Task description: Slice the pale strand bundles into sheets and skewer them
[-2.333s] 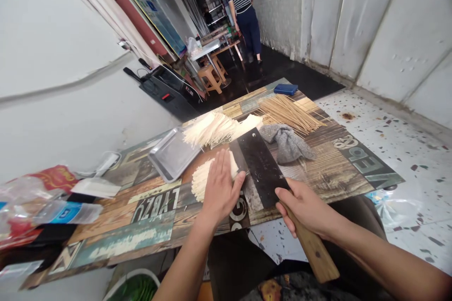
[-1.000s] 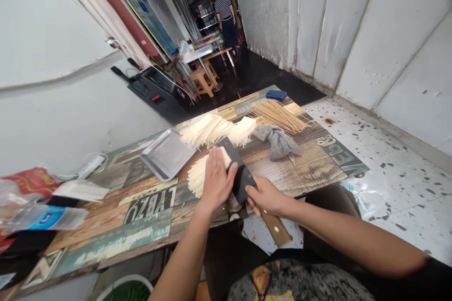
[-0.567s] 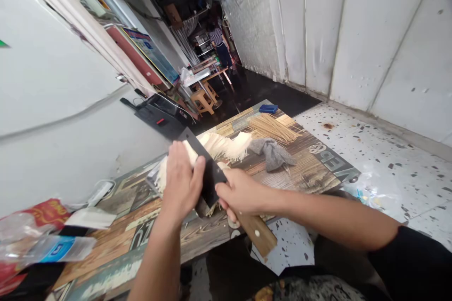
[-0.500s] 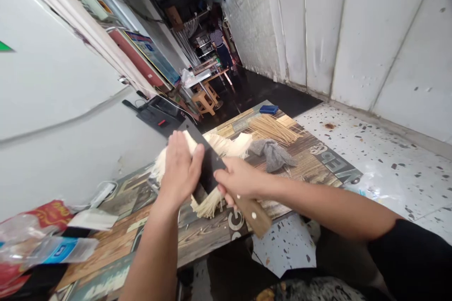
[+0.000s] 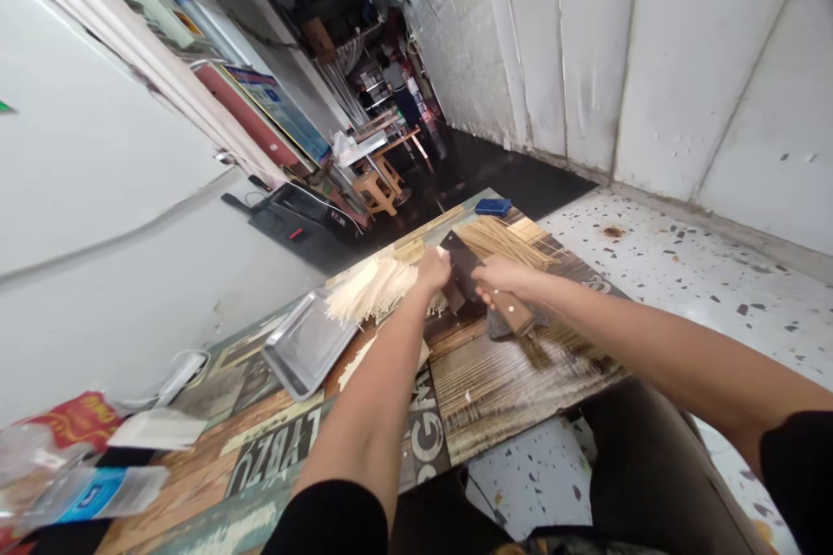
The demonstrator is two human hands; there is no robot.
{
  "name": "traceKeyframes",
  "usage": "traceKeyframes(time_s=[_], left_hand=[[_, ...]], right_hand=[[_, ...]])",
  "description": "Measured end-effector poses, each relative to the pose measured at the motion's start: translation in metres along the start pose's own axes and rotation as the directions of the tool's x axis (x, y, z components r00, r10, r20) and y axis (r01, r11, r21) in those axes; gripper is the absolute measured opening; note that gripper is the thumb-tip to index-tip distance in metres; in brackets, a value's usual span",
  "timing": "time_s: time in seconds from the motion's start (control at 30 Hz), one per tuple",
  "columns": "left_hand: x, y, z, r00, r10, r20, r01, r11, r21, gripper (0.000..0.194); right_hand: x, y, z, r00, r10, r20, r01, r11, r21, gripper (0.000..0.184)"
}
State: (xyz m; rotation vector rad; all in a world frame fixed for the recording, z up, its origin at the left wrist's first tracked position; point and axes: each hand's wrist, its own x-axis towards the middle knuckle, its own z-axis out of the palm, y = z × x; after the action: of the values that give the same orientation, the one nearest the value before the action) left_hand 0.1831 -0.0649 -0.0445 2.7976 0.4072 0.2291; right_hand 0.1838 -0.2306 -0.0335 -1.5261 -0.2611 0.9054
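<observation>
My right hand [image 5: 500, 276] grips the wooden handle of a dark cleaver [image 5: 461, 265], reached out over the far middle of the table. My left hand [image 5: 434, 268] is closed against the blade's left side, pressing pale cut strips onto a heap of the same pale strips [image 5: 368, 290]. A few more pale strips [image 5: 355, 361] lie on the table beside my left forearm. A bundle of bamboo skewers [image 5: 511, 241] lies just beyond the cleaver.
A metal tray [image 5: 304, 350] sits left of the heap. A blue block [image 5: 493, 206] lies at the table's far end. A grey cloth [image 5: 498, 325] peeks out under my right wrist. A water bottle [image 5: 91, 492] and bags crowd the near left. The table edge [image 5: 521, 432] runs along my lap.
Both hands lifted a batch of pale strips on the cleaver blade from the near middle of the table and carried it away to the heap further back.
</observation>
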Motion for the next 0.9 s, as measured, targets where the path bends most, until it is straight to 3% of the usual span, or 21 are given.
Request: traceKeyframes(time_s=[0.1, 0.17, 0.23, 0.33, 0.43, 0.5, 0.63, 0.77, 0.9], left_hand=[[0.006, 0.001, -0.001, 0.993, -0.086, 0.082, 0.083, 0.996, 0.045, 0.044], [-0.002, 0.000, -0.015, 0.988, -0.124, 0.089, 0.117, 0.990, 0.074, 0.048], [-0.027, -0.006, -0.038, 0.993, -0.103, 0.057, 0.096, 0.989, 0.112, 0.056], [-0.094, -0.024, -0.066, 0.992, 0.091, 0.093, -0.110, 0.967, 0.229, 0.088], [-0.156, -0.049, -0.065, 0.992, 0.087, 0.092, -0.113, 0.939, 0.326, 0.116], [-0.176, -0.065, -0.053, 0.997, 0.042, 0.066, -0.063, 0.927, 0.370, 0.121], [-0.176, -0.084, -0.037, 0.998, 0.047, 0.053, -0.063, 0.931, 0.360, 0.110], [-0.169, -0.092, -0.046, 0.972, 0.211, 0.105, -0.232, 0.938, 0.258, 0.094], [-0.175, -0.103, -0.053, 0.942, 0.287, 0.175, -0.322, 0.920, 0.223, 0.102]], right_hand=[[-0.026, 0.005, -0.016, 0.995, -0.027, -0.098, 0.026, 1.000, -0.010, 0.016], [-0.051, 0.010, -0.025, 0.970, -0.139, -0.201, 0.128, 0.990, -0.063, 0.018], [-0.077, 0.016, -0.031, 0.942, -0.237, -0.238, 0.221, 0.971, -0.094, 0.019], [-0.110, 0.033, -0.027, 0.980, -0.174, -0.094, 0.176, 0.984, 0.006, 0.020], [-0.124, 0.056, -0.008, 0.993, -0.091, 0.070, 0.084, 0.991, 0.101, 0.021], [-0.124, 0.071, 0.008, 0.989, -0.080, 0.127, 0.065, 0.991, 0.119, 0.020], [-0.116, 0.090, 0.036, 0.980, -0.077, 0.183, 0.049, 0.987, 0.151, 0.016], [-0.113, 0.094, 0.051, 0.982, -0.057, 0.182, 0.022, 0.981, 0.192, 0.016], [-0.114, 0.097, 0.059, 0.978, -0.036, 0.206, -0.010, 0.975, 0.220, 0.016]])
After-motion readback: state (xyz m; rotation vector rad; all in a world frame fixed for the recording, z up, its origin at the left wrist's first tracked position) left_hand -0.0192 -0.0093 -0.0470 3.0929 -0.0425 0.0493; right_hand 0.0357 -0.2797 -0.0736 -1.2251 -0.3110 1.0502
